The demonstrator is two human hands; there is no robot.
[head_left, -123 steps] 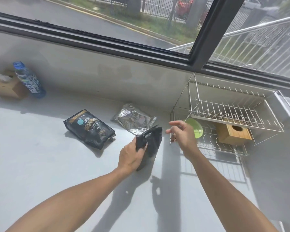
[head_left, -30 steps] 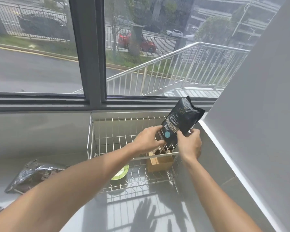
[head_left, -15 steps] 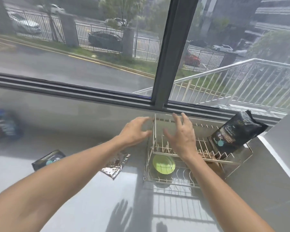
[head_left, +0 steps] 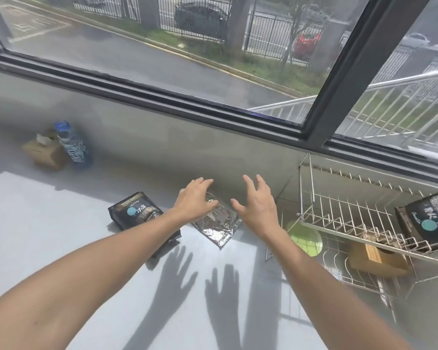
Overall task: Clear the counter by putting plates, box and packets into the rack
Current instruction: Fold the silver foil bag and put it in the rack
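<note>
A crinkled silver foil packet (head_left: pixel 219 224) lies on the grey counter near the wall. My left hand (head_left: pixel 195 199) hovers over its far left corner, fingers spread, and my right hand (head_left: pixel 257 204) hangs just to its right, also spread. Neither holds anything. To the left lies a black packet (head_left: pixel 134 213), partly under my left forearm. The wire rack (head_left: pixel 339 221) stands at the right. Another black packet (head_left: pixel 430 219) leans on its upper shelf. A green plate (head_left: pixel 305 237) and a wooden box (head_left: pixel 377 257) sit on its lower shelf.
A brown tissue box (head_left: pixel 42 152) and a blue-capped bottle (head_left: pixel 72 145) stand at the far left against the wall. The window ledge runs along the back. Sunlit counter (head_left: pixel 61 236) stretches in front of the packets.
Both hands let go of the black packet, which stays on the rack's upper shelf. They moved left from the rack and now hover over the silver packet. My view swung left.
</note>
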